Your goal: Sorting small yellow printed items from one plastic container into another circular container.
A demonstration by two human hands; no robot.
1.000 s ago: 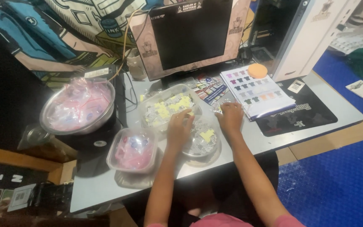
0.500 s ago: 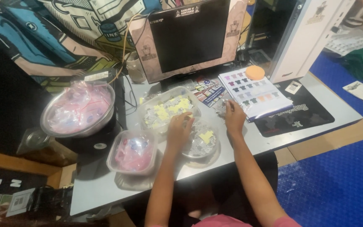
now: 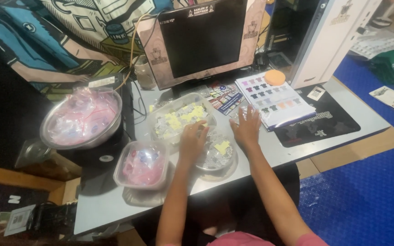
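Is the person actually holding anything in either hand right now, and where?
Cannot be told: left hand rests in the small bowl of packets; right hand lies flat on a clear packet.

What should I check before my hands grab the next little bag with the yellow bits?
1. Left hand at the small bowl of yellow-piece bags: ok, it rests on the bowl's left edge.
2. Right hand free: cannot tell, it lies flat on the grey table over something clear and crinkly.
3. Clear tub of yellow-piece bags within reach: ok, it sits just behind the left hand.
4. Pink-piece tub kept separate: ok, it stands apart, to the left of the bowl.
5. Colour chart sheet out of the way: not ok, the right hand's fingertips are close to its edge.
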